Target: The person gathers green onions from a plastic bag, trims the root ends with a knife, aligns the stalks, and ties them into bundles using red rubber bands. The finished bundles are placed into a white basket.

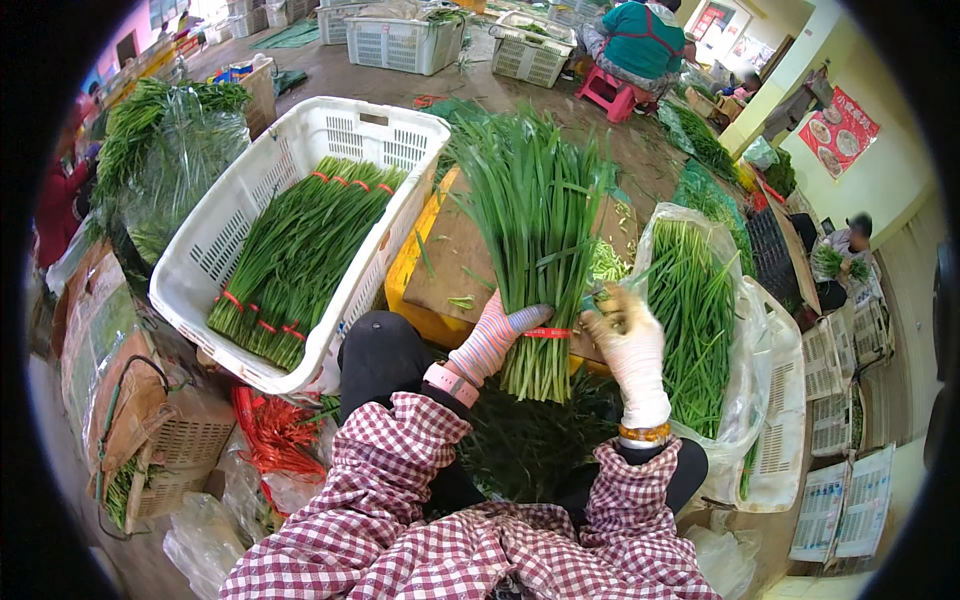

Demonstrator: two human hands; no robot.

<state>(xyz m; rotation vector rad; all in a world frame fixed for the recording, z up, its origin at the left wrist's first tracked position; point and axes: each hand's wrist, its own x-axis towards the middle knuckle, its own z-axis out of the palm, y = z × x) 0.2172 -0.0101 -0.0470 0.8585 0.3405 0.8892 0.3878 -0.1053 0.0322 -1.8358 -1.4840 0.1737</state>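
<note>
A thick bunch of green garlic chives (529,217) stands upright in front of me, a red printed band (546,332) around its lower stalks. In a striped knit glove, my left hand (501,330) grips it at the band, thumb across the front. My right hand (626,341), in a pale stained glove, is just right of the stalks with its fingers curled. Something small and teal shows at its fingertips, too blurred to name. Behind the bunch is a wooden board (457,251) on a yellow crate (409,289), with cut pale stalk ends (606,262) on it.
To the left, a white plastic crate (184,255) holds several banded bunches (300,255). Loose chives (690,322) lie in a clear plastic bag (750,375) at the right. Red ties (281,431) lie lower left. A person (641,41) sits on a red stool (611,91) farther back.
</note>
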